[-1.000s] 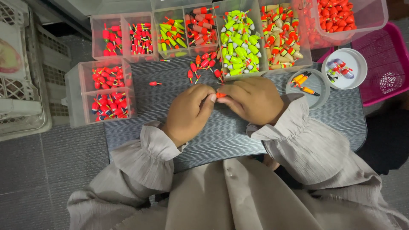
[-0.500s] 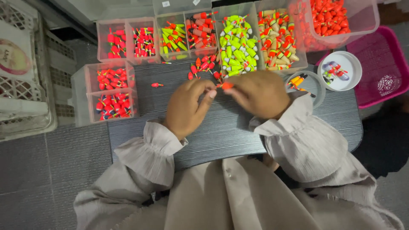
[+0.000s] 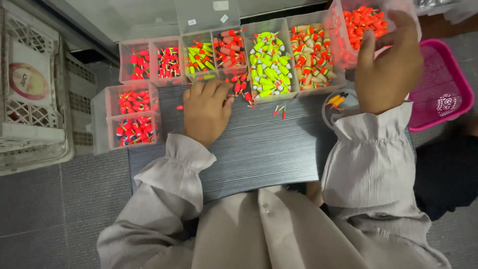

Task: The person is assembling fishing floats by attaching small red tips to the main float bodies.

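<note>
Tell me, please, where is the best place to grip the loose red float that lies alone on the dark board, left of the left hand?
Probably pinch the small red float across its rounded body, coming straight down from above. It lies flat on the ridged board, apart from the left hand and the clear boxes, so its sides look free. Its thin end is too small to judge.

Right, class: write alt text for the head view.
Seen from above, a person's left hand rests on a dark ribbed board beside loose small red floats, while the right hand reaches over clear plastic boxes of bright floats.
</note>
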